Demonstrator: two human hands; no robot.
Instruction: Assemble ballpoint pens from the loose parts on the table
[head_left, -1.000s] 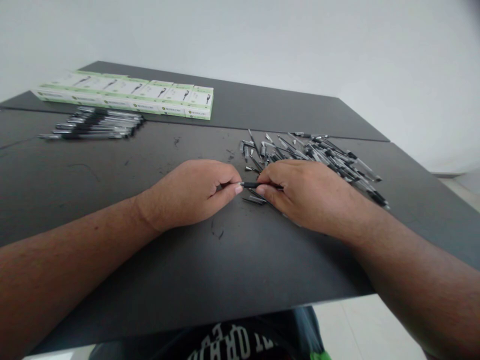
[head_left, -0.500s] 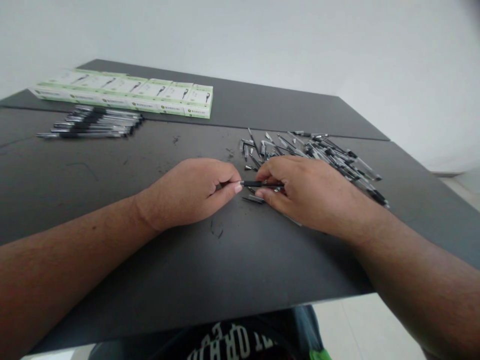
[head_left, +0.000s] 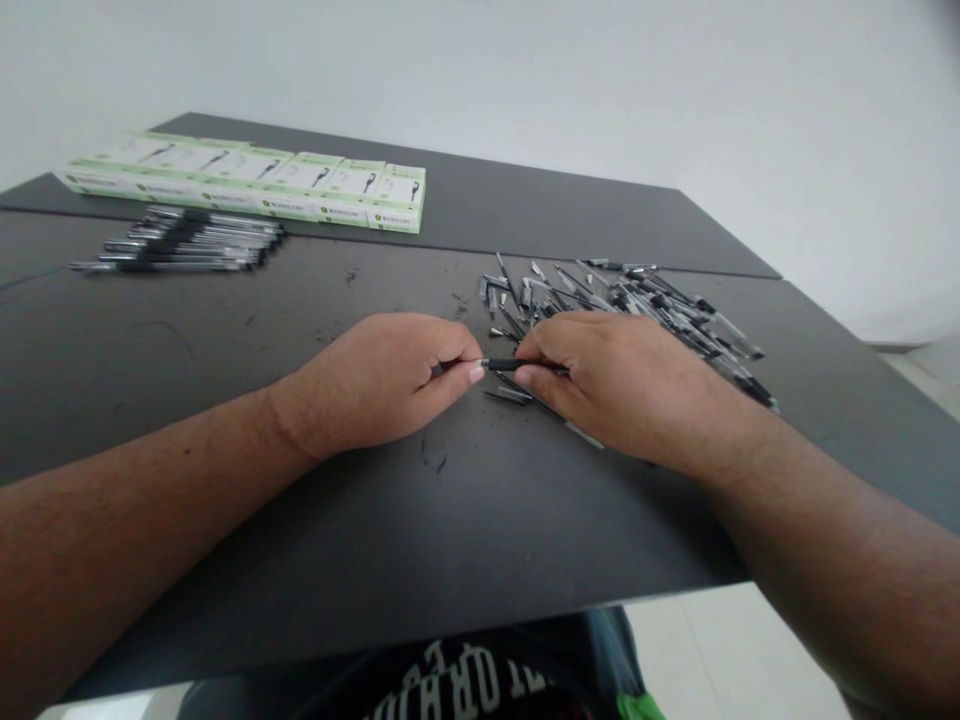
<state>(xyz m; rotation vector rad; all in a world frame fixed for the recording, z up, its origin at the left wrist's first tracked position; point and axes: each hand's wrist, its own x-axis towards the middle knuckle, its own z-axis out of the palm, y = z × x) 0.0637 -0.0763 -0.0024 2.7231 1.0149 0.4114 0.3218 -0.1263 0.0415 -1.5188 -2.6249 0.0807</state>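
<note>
Between my two hands a pen (head_left: 502,364) with a black grip section lies crosswise above the dark table. My left hand (head_left: 397,385) pinches its left end with thumb and forefinger. At the other end, the thumb and fingers of my right hand (head_left: 611,375) are closed around the pen. Only the middle of the pen shows; both ends are covered by my fingers. Loose pen parts (head_left: 510,395) lie just under and beside my right hand, some partly hidden by it.
Farther right spreads a heap of pens and pen parts (head_left: 675,315). A row of pens (head_left: 187,240) lies at the left. Behind it stand several white and green boxes (head_left: 330,180) side by side. The table (head_left: 450,540) has dark scraps and marks on it.
My right hand has shifted very slightly to the right along the pen, while my left hand keeps its pinch. The objects on the table stay where they were.
</note>
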